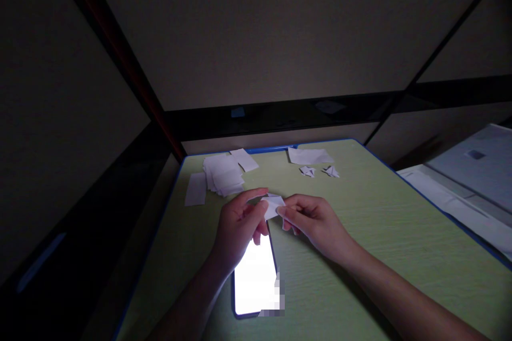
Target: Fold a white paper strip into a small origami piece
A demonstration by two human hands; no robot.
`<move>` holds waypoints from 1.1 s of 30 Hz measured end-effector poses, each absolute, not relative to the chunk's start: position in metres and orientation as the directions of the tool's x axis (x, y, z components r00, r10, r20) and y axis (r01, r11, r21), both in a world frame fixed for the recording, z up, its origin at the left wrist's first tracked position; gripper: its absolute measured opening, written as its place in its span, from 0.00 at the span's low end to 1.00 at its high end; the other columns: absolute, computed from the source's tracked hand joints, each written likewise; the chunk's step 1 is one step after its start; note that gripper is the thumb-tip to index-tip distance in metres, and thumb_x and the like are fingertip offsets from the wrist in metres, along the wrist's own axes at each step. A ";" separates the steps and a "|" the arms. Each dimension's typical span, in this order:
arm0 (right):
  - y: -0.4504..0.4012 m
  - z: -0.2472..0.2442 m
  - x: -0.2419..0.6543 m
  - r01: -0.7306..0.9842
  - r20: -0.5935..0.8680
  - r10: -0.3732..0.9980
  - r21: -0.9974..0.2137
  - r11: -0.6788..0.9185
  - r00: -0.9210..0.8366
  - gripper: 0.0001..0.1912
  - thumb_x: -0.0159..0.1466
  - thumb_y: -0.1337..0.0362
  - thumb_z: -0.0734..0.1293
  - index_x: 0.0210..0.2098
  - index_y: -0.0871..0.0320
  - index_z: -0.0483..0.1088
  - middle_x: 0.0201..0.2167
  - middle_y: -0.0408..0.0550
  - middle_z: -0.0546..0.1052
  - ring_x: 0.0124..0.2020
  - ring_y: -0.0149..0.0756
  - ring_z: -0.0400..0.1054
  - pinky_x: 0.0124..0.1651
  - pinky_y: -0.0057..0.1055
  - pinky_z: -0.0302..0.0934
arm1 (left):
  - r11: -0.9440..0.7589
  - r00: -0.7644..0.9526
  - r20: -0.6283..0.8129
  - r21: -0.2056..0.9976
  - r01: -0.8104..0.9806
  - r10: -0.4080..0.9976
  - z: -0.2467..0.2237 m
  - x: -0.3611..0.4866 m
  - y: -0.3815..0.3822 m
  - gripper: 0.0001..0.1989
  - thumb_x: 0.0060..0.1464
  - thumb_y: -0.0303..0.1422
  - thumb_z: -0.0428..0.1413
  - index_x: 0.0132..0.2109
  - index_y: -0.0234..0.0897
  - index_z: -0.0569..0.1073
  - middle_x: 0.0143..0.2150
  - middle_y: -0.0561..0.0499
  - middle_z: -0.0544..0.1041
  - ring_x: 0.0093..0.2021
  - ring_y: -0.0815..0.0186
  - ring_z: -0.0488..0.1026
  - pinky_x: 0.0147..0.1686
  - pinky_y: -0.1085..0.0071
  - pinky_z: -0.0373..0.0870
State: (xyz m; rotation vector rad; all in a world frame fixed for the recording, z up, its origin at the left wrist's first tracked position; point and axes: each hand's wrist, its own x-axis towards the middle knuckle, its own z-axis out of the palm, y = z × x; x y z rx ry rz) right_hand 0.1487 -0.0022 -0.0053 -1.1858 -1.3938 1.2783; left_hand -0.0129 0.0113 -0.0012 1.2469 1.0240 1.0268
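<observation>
A small folded piece of white paper is held up between both hands, above the far end of a lit phone. My left hand pinches its left edge between thumb and fingers. On the right edge, my right hand grips with the thumb in front and fingers behind. The phone lies face up on the table under my left hand, its screen glowing white. Beyond the hands, two small folded paper shapes rest side by side.
A loose pile of white paper pieces lies at the back left, with single sheets beside it. One wider paper sheet is at the back right. The green table has a blue edge and stands near a wall. White furniture is at the right.
</observation>
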 end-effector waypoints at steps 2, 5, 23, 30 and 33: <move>-0.002 -0.005 0.149 0.088 -0.002 0.987 -0.996 0.012 -0.160 0.13 0.58 0.57 0.66 0.27 0.61 0.70 0.16 0.40 0.68 0.17 0.25 0.55 0.20 0.25 0.49 | 0.043 0.233 -0.033 0.998 -0.035 0.972 -0.002 -0.013 0.011 0.12 0.51 0.35 0.55 0.42 0.31 0.71 0.13 0.59 0.67 0.12 0.76 0.59 0.12 0.81 0.54; -0.003 -0.003 0.148 0.107 -0.001 0.985 -0.994 0.018 -0.170 0.13 0.59 0.57 0.65 0.25 0.61 0.70 0.16 0.41 0.68 0.17 0.25 0.55 0.20 0.26 0.49 | 0.035 0.230 -0.028 0.999 -0.026 0.973 -0.002 -0.012 0.012 0.11 0.52 0.35 0.54 0.40 0.31 0.72 0.13 0.59 0.67 0.12 0.76 0.60 0.12 0.81 0.55; -0.002 -0.005 0.148 -0.058 0.062 0.986 -0.997 0.054 -0.152 0.11 0.60 0.58 0.65 0.36 0.59 0.66 0.18 0.39 0.72 0.14 0.24 0.57 0.17 0.23 0.51 | 0.031 0.176 -0.026 0.999 -0.028 0.984 0.001 -0.009 0.010 0.09 0.50 0.35 0.55 0.35 0.32 0.70 0.15 0.57 0.72 0.13 0.74 0.64 0.13 0.79 0.57; -0.004 -0.005 0.142 -0.122 0.029 0.988 -0.992 0.011 -0.149 0.12 0.61 0.56 0.65 0.31 0.59 0.65 0.17 0.39 0.72 0.13 0.24 0.58 0.17 0.23 0.51 | 0.058 0.200 -0.053 0.998 -0.023 0.978 0.002 -0.006 0.007 0.09 0.50 0.36 0.54 0.31 0.34 0.67 0.14 0.57 0.71 0.12 0.74 0.63 0.13 0.79 0.56; -0.004 -0.004 0.142 -0.139 0.000 0.987 -0.990 -0.022 -0.159 0.13 0.61 0.55 0.64 0.29 0.60 0.65 0.17 0.39 0.71 0.13 0.23 0.57 0.17 0.23 0.50 | 0.065 0.215 -0.063 0.998 -0.004 0.975 0.002 -0.006 0.007 0.09 0.51 0.35 0.53 0.29 0.34 0.67 0.14 0.57 0.70 0.13 0.74 0.63 0.14 0.79 0.56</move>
